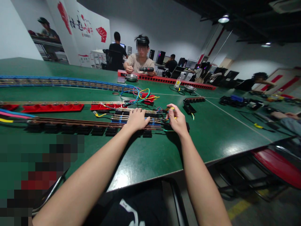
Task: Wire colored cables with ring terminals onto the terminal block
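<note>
My left hand [137, 119] lies flat, fingers stretched, over a bundle of long metal-and-brown conductor strips [122, 125] set in black and blue holders. At the right end of these strips my right hand [176, 120] is closed in a pinch on a small yellow piece [172, 108]; fingers hide most of it, so its kind is unclear. Thin coloured wires [159, 109] show beside the right fingertips. A yellow-sleeved cable with a ring terminal [100, 115] rests left of my left hand. Behind the strips stand red holders [53, 108] carrying more strips.
A long blue-edged rail [58, 82] curves along the back left, ending in looped coloured wires [143, 94]. Beyond are a metal bowl [131, 77], a long red rail [169, 80] and a bottle [179, 80]. A person [140, 58] opposite holds a power screwdriver [146, 69]. Black parts [189, 108] lie right.
</note>
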{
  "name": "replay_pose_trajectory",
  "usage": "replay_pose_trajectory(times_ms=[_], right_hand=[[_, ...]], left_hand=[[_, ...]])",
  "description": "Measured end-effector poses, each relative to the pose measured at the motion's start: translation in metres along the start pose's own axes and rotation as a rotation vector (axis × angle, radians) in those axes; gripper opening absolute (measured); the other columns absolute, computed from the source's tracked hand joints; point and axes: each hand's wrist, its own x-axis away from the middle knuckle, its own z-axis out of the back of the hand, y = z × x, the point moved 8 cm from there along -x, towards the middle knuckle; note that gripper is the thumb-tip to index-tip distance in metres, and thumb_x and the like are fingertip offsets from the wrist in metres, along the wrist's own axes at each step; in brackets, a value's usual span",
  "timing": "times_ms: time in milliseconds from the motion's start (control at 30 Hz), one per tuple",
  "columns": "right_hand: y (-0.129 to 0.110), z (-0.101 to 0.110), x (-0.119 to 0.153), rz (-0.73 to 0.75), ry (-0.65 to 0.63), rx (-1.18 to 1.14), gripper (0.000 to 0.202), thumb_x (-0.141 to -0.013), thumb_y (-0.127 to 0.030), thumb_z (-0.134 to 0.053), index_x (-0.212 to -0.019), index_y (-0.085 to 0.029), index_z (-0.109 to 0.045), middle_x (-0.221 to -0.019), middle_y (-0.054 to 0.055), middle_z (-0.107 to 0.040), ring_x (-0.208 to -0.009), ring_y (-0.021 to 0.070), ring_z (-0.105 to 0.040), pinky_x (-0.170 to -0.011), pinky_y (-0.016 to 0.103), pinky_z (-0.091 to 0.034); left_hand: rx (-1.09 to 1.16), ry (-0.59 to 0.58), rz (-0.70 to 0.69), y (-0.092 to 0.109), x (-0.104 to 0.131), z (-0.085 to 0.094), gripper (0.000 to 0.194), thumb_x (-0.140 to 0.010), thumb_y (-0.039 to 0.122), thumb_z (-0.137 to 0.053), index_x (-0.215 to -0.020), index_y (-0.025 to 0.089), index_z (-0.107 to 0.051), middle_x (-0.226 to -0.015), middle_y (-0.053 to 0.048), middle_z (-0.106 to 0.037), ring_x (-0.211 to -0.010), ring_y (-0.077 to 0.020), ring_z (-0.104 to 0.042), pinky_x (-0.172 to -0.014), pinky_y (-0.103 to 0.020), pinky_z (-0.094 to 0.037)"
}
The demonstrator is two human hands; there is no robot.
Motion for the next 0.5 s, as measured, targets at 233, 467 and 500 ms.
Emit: replay_pose_trajectory(times_ms=[233,467,500], right_hand=[[-0.0048,-0.002,0.0006,-0.012,0.008,0.003,0.038,-0.093,-0.052,-0.042,-0.11,-0.023,-0.059,-0.061,-0.004,-0.052,-0.055,0.0126,-0.052,-0.057,0.024,-0.041],[0.0004,-0.0049,-0.0002,-0.051,-0.005,-0.027,0.04,-0.089,-0.054,-0.047,-0.108,-0.023,-0.063,-0.06,-0.004,-0.048,-0.053,0.0117,-0.045,-0.053,0.024,-0.037],[0.0009,-0.006,-0.0003,-0.055,-0.012,-0.03,0.04,-0.089,-0.055,-0.047,-0.108,-0.023,-0.064,-0.06,-0.005,-0.046,-0.052,0.0114,-0.043,-0.053,0.024,-0.036]], left_hand=[[-0.004,-0.001,0.001,-0.0001,0.0003,-0.0014,0.043,-0.094,0.047,-0.042,-0.118,0.016,-0.059,-0.126,-0.015,-0.058,-0.121,-0.0312,-0.049,-0.1,-0.044,-0.038],[-0.006,-0.002,0.0,0.0005,0.0013,-0.0006,0.044,-0.094,0.047,-0.04,-0.119,0.016,-0.058,-0.128,-0.015,-0.058,-0.121,-0.0311,-0.049,-0.101,-0.045,-0.037],[-0.004,-0.002,0.0,0.0005,0.0013,-0.0005,0.044,-0.094,0.047,-0.04,-0.119,0.015,-0.058,-0.128,-0.015,-0.058,-0.121,-0.0313,-0.049,-0.101,-0.045,-0.037]])
